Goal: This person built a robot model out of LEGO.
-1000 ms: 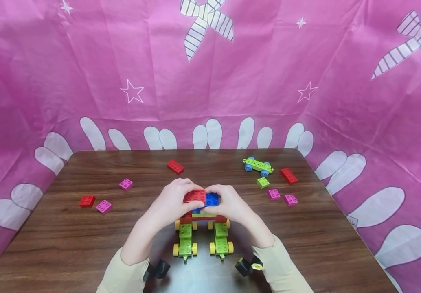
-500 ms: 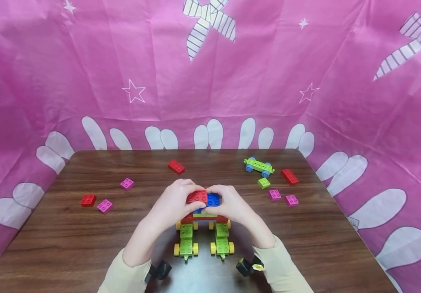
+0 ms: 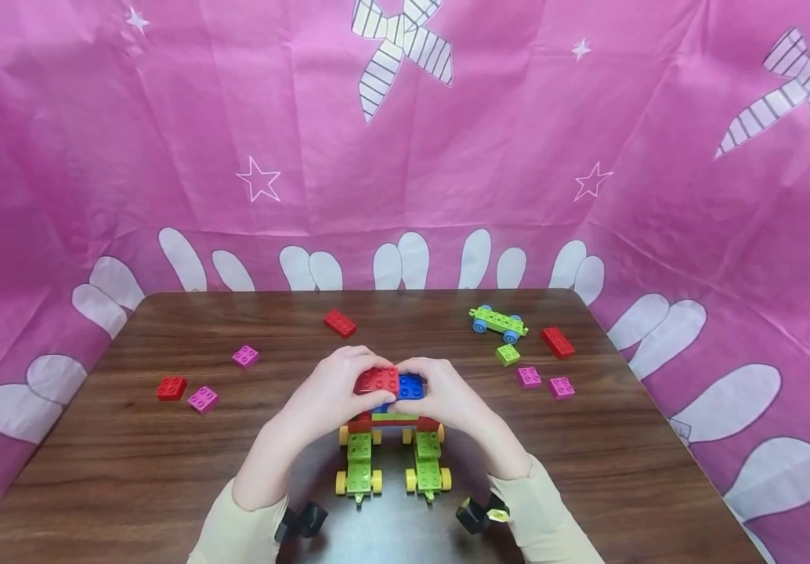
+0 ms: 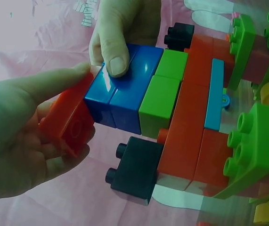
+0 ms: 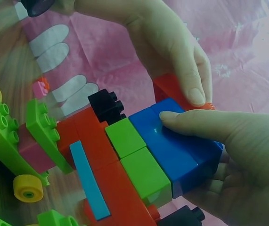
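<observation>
My left hand (image 3: 330,388) pinches a red brick (image 4: 70,115) between thumb and fingers. In the left wrist view it is tilted at the stud end of the blue bricks (image 4: 125,92), part of its underside showing. My right hand (image 3: 443,392) grips the blue bricks, its thumb lying along their side in the right wrist view. They top a built figure: green bricks (image 5: 141,165) beneath, then red bricks (image 5: 99,141) with a light blue plate (image 5: 89,181). Black bricks (image 4: 136,169) stick up at both sides. Two green wheeled bases (image 3: 359,470) with yellow wheels support it.
Left on the table (image 3: 116,470) lie a red brick (image 3: 171,388) and two pink bricks (image 3: 203,399). Another red brick (image 3: 340,323) is at the back. Back right are a green car base (image 3: 498,319), a green brick (image 3: 508,354), a red brick (image 3: 558,342) and pink bricks (image 3: 562,388).
</observation>
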A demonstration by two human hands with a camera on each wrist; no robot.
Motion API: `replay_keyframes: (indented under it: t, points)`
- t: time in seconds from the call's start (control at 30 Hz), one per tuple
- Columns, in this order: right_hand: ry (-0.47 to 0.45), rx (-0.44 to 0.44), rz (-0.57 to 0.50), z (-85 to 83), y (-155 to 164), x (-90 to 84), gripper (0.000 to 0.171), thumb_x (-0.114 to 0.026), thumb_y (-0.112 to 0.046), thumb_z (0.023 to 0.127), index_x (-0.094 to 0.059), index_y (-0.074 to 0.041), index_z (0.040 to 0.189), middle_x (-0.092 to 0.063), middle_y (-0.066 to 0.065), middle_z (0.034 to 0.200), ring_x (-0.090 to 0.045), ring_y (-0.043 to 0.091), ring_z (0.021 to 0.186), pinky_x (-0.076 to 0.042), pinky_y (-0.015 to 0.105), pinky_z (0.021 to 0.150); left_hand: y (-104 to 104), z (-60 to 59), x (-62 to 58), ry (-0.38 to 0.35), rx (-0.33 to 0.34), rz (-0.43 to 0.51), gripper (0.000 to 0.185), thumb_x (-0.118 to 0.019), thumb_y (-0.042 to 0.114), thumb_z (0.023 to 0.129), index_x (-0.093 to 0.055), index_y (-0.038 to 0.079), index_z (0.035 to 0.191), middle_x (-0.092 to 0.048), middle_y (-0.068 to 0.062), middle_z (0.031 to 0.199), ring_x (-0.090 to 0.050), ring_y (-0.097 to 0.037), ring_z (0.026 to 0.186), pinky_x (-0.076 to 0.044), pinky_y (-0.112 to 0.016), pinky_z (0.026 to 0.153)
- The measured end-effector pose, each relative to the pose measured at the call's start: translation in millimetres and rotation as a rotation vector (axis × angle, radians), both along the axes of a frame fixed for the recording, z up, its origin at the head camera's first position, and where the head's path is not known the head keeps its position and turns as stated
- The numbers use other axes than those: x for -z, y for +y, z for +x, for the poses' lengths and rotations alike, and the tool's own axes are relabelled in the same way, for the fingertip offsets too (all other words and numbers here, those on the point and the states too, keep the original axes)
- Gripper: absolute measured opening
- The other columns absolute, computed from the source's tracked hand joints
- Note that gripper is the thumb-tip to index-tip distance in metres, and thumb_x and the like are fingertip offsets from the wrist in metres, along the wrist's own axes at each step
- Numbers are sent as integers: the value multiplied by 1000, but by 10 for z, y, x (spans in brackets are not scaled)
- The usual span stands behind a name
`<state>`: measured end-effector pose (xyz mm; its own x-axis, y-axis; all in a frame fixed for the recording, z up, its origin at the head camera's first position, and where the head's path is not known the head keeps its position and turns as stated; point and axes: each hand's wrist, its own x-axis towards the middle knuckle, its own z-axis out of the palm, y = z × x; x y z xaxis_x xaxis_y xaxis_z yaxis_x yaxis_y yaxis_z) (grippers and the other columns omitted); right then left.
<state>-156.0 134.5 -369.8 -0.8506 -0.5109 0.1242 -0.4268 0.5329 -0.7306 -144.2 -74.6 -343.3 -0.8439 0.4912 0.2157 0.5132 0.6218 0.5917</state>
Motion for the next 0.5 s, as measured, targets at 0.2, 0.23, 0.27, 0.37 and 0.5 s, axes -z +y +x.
replay_keyframes:
  t: [0.2, 0.23, 0.27, 0.37, 0.5]
  points:
    - [18, -36, 18, -7, 11, -32, 47, -80, -25, 82, -63, -7, 122, -69, 7, 115, -63, 22, 103, -56, 30, 87, -42, -8, -8, -3, 22, -13, 47, -82, 27, 79, -66, 13, 121, -65, -1, 112, -58, -16, 99, -55, -33, 83]
    - [16, -46, 18, -8, 17, -38, 48, -80, -25, 82, -63, -7, 123, -68, 7, 115, -63, 22, 103, -56, 30, 87, -48, -5, -12, -9, 17, -14, 49, -83, 26, 78, -65, 13, 122, -65, -2, 114, -58, -17, 101, -56, -34, 84]
    - [16, -53, 18, -10, 28, -40, 49, -79, -25, 82, -62, -7, 124, -68, 7, 116, -63, 21, 103, -56, 30, 87, -52, -3, -13, -18, 12, -17, 50, -83, 26, 78, -65, 13, 123, -65, -3, 115, -58, -17, 102, -56, -35, 84]
    - [10, -77, 16, -20, 71, -41, 50, -79, -26, 83, -61, -7, 126, -67, 7, 117, -63, 21, 103, -56, 31, 87, -58, -2, -14, -47, 4, -23, 52, -83, 25, 78, -64, 13, 124, -65, -3, 117, -59, -18, 103, -56, -37, 86]
    - [3, -110, 17, -45, 153, -30, 49, -77, -27, 85, -60, -7, 126, -66, 8, 119, -62, 21, 105, -57, 31, 88, -56, -9, -2, -77, 17, -27, 49, -82, 25, 80, -64, 13, 124, -66, -2, 115, -60, -17, 101, -56, -37, 87]
